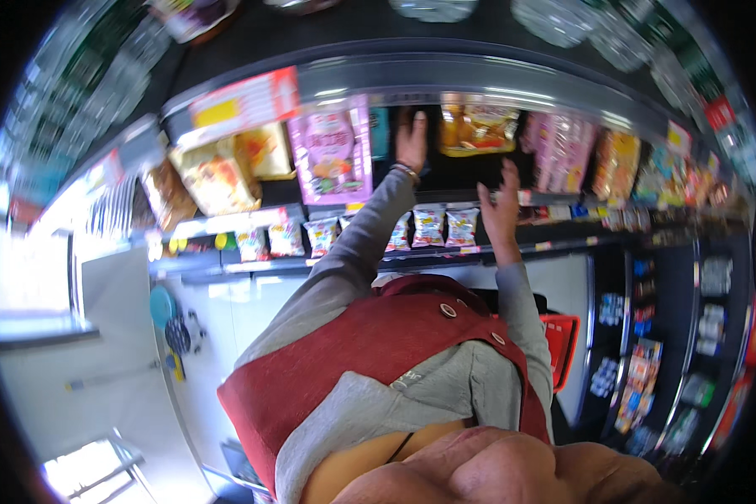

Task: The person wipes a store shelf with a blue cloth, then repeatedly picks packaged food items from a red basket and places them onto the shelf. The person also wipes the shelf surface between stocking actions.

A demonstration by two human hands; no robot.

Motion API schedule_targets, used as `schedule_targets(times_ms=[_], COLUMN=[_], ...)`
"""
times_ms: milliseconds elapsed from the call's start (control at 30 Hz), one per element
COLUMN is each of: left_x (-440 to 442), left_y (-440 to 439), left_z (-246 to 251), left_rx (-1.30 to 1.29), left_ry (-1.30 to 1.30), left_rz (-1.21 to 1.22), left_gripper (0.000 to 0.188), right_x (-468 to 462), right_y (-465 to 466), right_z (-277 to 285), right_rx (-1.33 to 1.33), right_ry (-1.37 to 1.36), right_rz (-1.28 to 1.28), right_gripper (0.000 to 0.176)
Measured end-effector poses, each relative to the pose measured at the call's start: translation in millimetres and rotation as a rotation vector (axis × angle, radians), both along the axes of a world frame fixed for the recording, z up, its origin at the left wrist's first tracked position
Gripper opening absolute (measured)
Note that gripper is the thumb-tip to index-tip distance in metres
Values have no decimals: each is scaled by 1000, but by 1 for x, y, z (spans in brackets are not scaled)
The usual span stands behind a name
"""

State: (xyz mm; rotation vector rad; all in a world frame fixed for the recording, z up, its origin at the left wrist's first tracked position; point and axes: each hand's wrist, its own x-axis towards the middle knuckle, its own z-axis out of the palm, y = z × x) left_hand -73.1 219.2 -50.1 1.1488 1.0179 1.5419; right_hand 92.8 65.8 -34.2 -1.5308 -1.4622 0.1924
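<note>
My left hand [411, 143] reaches into a dark gap on a snack shelf, its fingers extended and nothing visible in it. Just left of it stand a teal package [379, 135], partly hidden, and a large pink-purple pouch [332, 151]. To its right, toward the shelf's back, is a shiny gold-brown snack bag [479, 125]. My right hand [500, 205] is raised at the shelf's front edge below that bag, fingers apart and holding nothing. Pink packages [562, 151] stand to the right of this hand.
Small snack bags [428, 227] line the lower shelf under my arms. A shelf edge [428, 72] with a price sign [244, 106] runs above my hands; bottles [557, 22] stand over it. A red shopping basket [564, 353] is beside my right arm. More stocked shelving [658, 277] stands right.
</note>
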Motion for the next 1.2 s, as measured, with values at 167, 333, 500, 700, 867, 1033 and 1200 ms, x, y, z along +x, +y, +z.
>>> schedule_targets(times_ms=[167, 333, 500, 700, 867, 1033, 1200], left_x=[-12, -27, -41, -41, -92, -156, -68], left_y=[8, 6, 13, 21, 76, 98, 46], left_z=[-14, -7, -17, -24, -85, -69, -16], left_rx=[40, 36, 23, -10, 583, 466, 52], left_ry=[238, 238, 248, 302, 1009, 1217, 509], left_rz=[84, 119, 146, 105, 166, 344, 25], left_gripper=[78, 77, 80, 77, 41, 34, 55], right_x=[-8, -5, 6, 58, 96, 84, 40], right_y=[-30, -55, -92, -188, -309, -414, -462], right_z=[-1, -2, -2, -46, -148, -214, -248], right_rx=[-94, -121, -129, -153, -170, -387, -492], right_ry=[226, 296, 340, 395, 433, 756, 1017], right_rz=[71, 106, 150, -48, -521, -1062, -1344], right_gripper=[66, 64, 63, 61, 58, 55, 68])
